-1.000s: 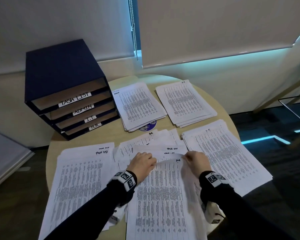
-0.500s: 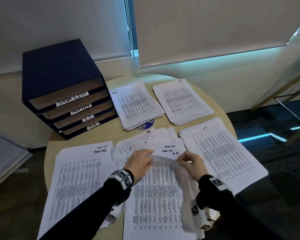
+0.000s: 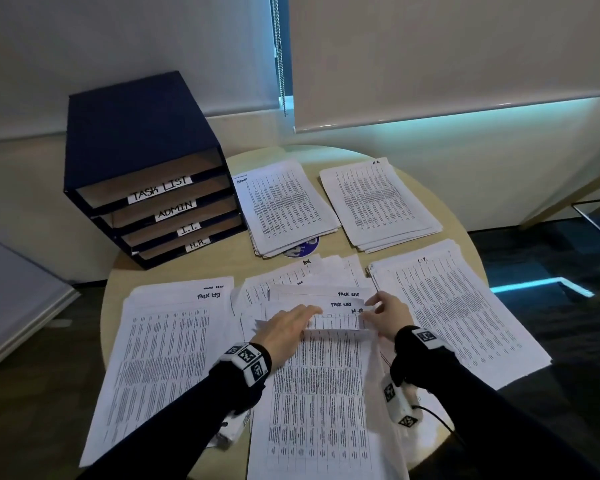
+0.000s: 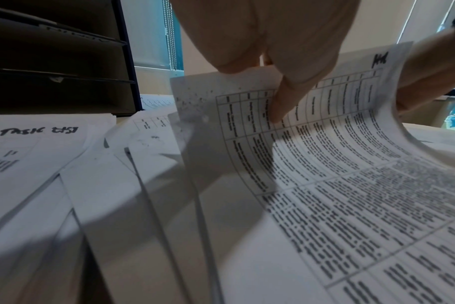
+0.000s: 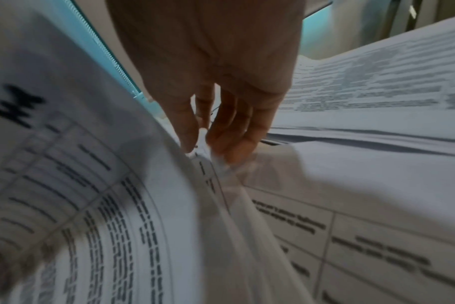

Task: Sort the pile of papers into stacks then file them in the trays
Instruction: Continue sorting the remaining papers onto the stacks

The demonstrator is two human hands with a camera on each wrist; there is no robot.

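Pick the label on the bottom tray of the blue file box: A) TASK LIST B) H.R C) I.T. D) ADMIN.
B: on the file box the labels run TASK LIST, ADMIN, I.T. from the top, and the bottom tray's label reads H.R.

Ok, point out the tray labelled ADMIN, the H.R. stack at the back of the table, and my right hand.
ADMIN tray [image 3: 175, 209], head view, on its white label.
H.R. stack [image 3: 378, 202], head view, middle of the top sheet.
right hand [image 3: 390, 315], head view, back of the hand.
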